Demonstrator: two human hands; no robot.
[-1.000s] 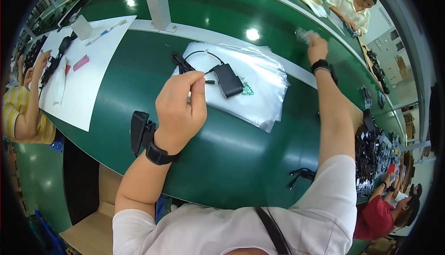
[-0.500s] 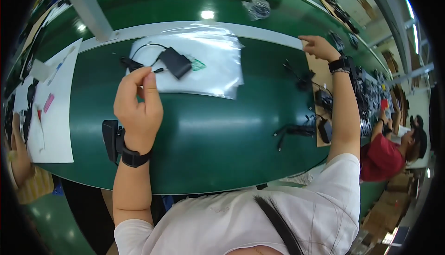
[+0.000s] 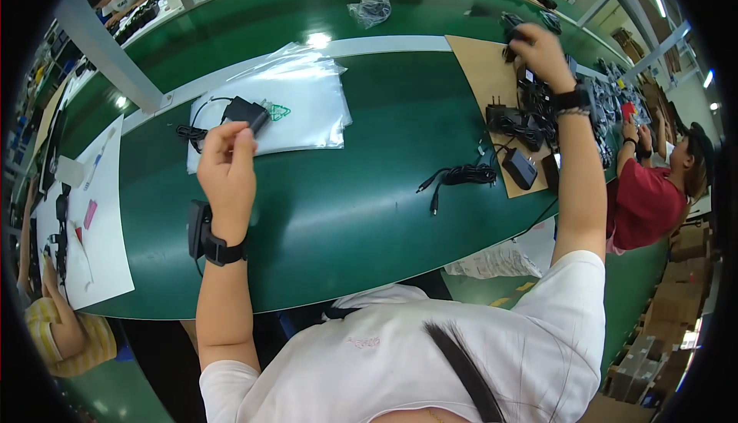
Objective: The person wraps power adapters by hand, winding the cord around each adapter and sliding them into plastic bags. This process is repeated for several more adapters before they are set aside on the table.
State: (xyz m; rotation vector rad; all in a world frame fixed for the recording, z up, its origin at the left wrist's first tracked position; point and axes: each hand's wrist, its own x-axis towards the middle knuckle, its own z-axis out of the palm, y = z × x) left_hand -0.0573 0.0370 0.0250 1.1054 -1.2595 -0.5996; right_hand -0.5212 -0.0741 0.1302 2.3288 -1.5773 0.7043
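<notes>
A black power adapter (image 3: 247, 113) with a coiled cord (image 3: 191, 132) lies on a stack of clear plastic bags (image 3: 307, 112) at the left. Just below it is my left hand (image 3: 229, 177), thumb and forefinger pinched at its near edge; what sits between the fingertips is too small to make out. At the upper right, my right hand (image 3: 544, 58) has its fingers curled round a black adapter-like piece (image 3: 510, 48), which they partly cover. Below that hand, more black adapters with cords (image 3: 519, 168) rest on a brown cardboard sheet (image 3: 477, 66).
A black cable bundle (image 3: 465, 175) lies beside the cardboard on the green table (image 3: 346, 215). A bagged item (image 3: 370, 9) is beyond the rail. White paper (image 3: 108, 246) covers the left end. A metal post (image 3: 115, 54) stands there. Co-workers are at both sides.
My right hand has moved from pointing over the cardboard's far edge to closing on a black piece. My left hand stays pinched by the adapter. The view has shifted to the right.
</notes>
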